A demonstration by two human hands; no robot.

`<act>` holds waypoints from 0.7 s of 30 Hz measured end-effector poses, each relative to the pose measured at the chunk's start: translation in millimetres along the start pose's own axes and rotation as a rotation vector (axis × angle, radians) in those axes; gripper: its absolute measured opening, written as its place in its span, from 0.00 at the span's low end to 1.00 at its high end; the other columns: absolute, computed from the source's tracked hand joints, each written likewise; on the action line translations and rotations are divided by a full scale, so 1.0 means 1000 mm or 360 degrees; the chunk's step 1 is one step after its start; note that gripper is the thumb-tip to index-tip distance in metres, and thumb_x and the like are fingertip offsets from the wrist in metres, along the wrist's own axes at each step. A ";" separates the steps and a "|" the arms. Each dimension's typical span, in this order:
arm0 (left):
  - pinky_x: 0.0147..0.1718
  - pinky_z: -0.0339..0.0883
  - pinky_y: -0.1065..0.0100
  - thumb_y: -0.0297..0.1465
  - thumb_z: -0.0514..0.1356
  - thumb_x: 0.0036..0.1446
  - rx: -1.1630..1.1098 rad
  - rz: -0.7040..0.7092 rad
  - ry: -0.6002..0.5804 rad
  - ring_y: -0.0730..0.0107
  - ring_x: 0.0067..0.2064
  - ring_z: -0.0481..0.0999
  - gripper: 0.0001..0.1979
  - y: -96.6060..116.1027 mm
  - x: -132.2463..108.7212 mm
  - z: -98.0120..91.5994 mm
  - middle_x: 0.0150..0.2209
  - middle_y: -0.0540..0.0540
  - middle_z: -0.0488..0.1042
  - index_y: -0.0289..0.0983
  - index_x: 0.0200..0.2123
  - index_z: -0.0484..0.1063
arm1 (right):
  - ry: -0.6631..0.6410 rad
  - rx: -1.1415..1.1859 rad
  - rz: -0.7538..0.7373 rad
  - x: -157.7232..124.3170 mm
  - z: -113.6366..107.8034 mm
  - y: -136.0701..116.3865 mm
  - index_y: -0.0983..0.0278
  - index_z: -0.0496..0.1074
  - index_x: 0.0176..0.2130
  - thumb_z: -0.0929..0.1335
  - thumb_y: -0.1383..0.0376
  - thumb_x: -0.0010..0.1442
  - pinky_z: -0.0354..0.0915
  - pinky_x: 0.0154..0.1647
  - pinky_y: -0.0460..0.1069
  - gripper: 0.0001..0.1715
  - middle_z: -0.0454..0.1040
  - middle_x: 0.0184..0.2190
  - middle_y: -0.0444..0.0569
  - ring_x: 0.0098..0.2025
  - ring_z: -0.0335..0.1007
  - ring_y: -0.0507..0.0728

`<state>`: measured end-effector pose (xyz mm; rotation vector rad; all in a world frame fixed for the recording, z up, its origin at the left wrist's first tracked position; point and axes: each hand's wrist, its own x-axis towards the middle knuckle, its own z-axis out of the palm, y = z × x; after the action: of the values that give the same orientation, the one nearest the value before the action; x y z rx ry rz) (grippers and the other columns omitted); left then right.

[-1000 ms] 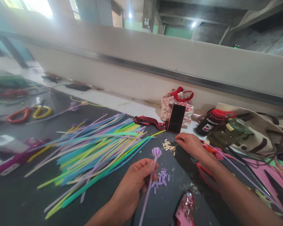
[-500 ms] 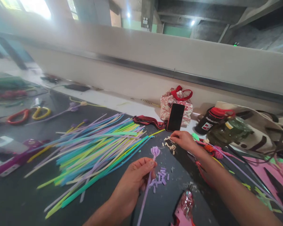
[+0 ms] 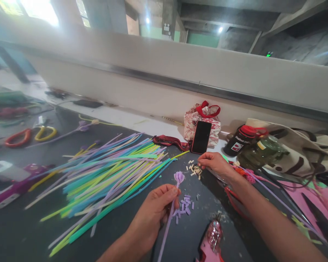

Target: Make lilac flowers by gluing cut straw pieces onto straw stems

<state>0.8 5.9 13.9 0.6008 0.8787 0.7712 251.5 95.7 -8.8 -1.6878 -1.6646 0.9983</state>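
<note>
My left hand (image 3: 158, 205) pinches the thin lilac stem of a small pipe-cleaner flower (image 3: 179, 177), its head pointing up and away from me. The stem runs down past my palm to the lower edge of the view. Short lilac pieces (image 3: 186, 203) lie on the dark table just right of that hand. My right hand (image 3: 214, 163) is closed in a pinch beside a small pile of short cream pieces (image 3: 194, 169). Whatever sits between its fingertips is too small to make out. A pink hot glue gun (image 3: 211, 240) lies near the front edge.
Many coloured pipe cleaners (image 3: 109, 178) spread across the left. A phone (image 3: 201, 137) leans against a patterned bag (image 3: 190, 120). A black bottle (image 3: 239, 140) and a green jar (image 3: 262, 153) stand right. Scissors (image 3: 45, 134) lie far left, pink sheets (image 3: 297, 196) at right.
My right hand has drawn slightly to the right from the cream pieces, its fingers still pinched. The left hand keeps its hold on the flower. The view has shifted a little.
</note>
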 end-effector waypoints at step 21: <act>0.15 0.46 0.78 0.37 0.61 0.48 0.0042 0.0095 -0.0056 0.85 0.17 0.58 0.13 -0.005 0.006 -0.002 0.18 0.52 0.67 0.34 0.21 0.65 | -0.0219 0.0637 0.0029 -0.075 0.042 -0.065 0.65 0.70 0.28 0.69 0.62 0.48 0.60 0.24 0.45 0.08 0.73 0.21 0.42 0.21 0.65 0.49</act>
<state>3.3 8.2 6.7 0.6648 0.8429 0.8018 183.6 21.7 29.2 -1.3962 -1.4133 1.3779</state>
